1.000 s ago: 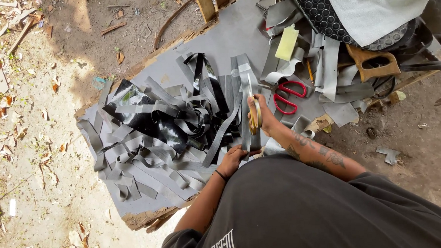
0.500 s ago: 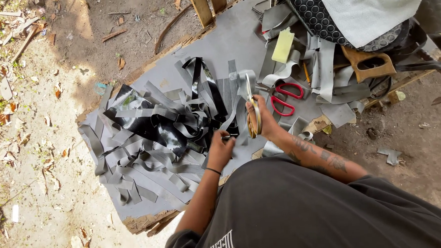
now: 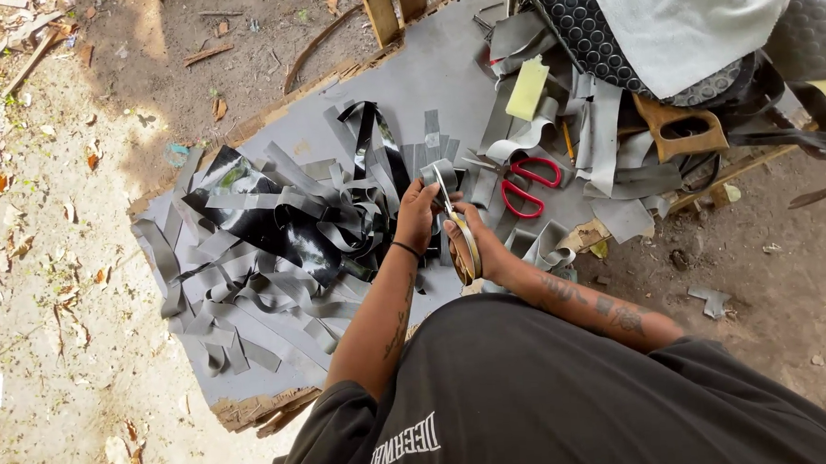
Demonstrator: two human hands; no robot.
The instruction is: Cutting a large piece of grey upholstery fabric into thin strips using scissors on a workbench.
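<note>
A person sits over a grey board (image 3: 444, 82) and cuts grey material into strips. The right hand (image 3: 474, 243) is closed around the handles of metal shears (image 3: 457, 223), whose blades point away from the body; how far the blades are parted cannot be told. The left hand (image 3: 419, 213) pinches a grey strip (image 3: 435, 171) at the blade tips, just above the board. Much looks done already: a thick heap of cut strips (image 3: 275, 257), grey and glossy black, covers the left half of the board. More uncut grey pieces (image 3: 604, 135) lie by the red scissors (image 3: 527, 185) and a wooden-handled saw (image 3: 682, 127), so work seems to remain.
</note>
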